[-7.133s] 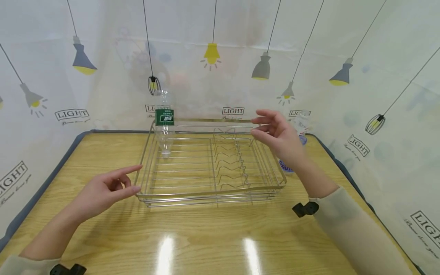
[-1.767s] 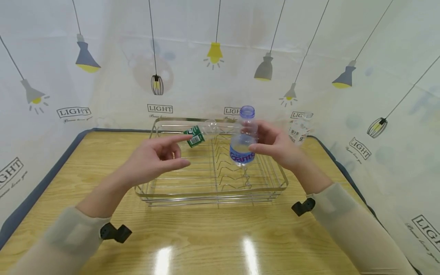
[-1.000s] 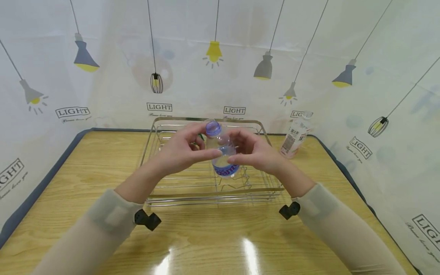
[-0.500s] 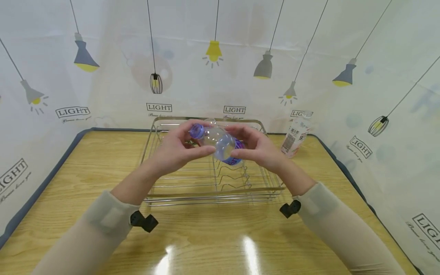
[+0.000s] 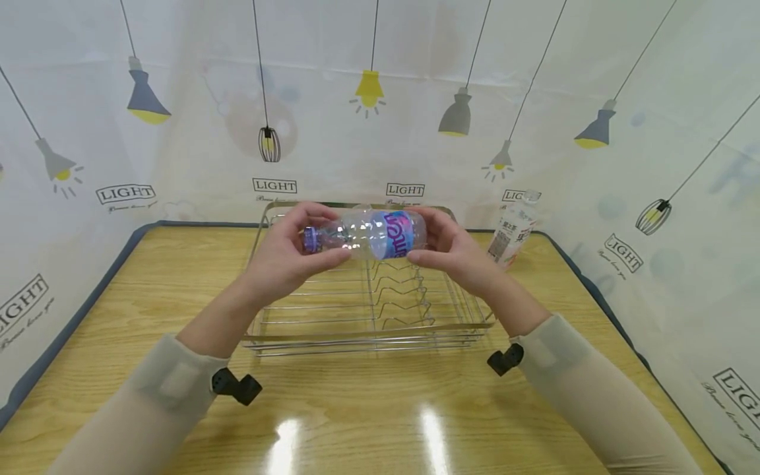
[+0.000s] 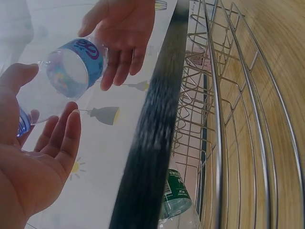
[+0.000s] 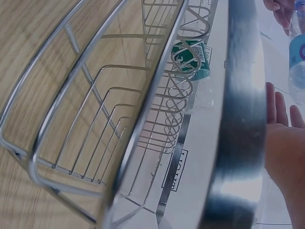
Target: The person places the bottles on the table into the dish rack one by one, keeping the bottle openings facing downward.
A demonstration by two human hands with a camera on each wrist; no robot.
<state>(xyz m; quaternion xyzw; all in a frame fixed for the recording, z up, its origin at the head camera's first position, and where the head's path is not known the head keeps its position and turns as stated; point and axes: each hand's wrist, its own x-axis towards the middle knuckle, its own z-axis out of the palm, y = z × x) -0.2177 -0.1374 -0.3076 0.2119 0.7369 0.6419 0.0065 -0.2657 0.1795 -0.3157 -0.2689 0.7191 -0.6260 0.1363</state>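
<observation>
Above a metal wire dish rack [image 5: 368, 338], both hands hold a clear plastic bottle [image 5: 359, 234] lying level, its blue-purple neck to the left and its blue label to the right. My left hand [image 5: 279, 254] surrounds the neck and shoulder, thumb in front and fingers behind. At the base end, my right hand [image 5: 454, 254] grips with its thumb in front and fingers behind. A second clear bottle with a green label [image 6: 177, 186] lies in the rack; in the head view it is mostly hidden behind the held bottle and the left hand.
A clear bottle with a white and red label [image 5: 512, 231] stands on the wooden table [image 5: 356, 409], right of the rack. A cloth printed with lamps [image 5: 332, 99] hangs behind the table and along its sides.
My right hand brought the blue-labelled bottle over the rack and my left hand joined it. The bottle turned from upright to level. Earlier, the green-labelled bottle went from standing to lying.
</observation>
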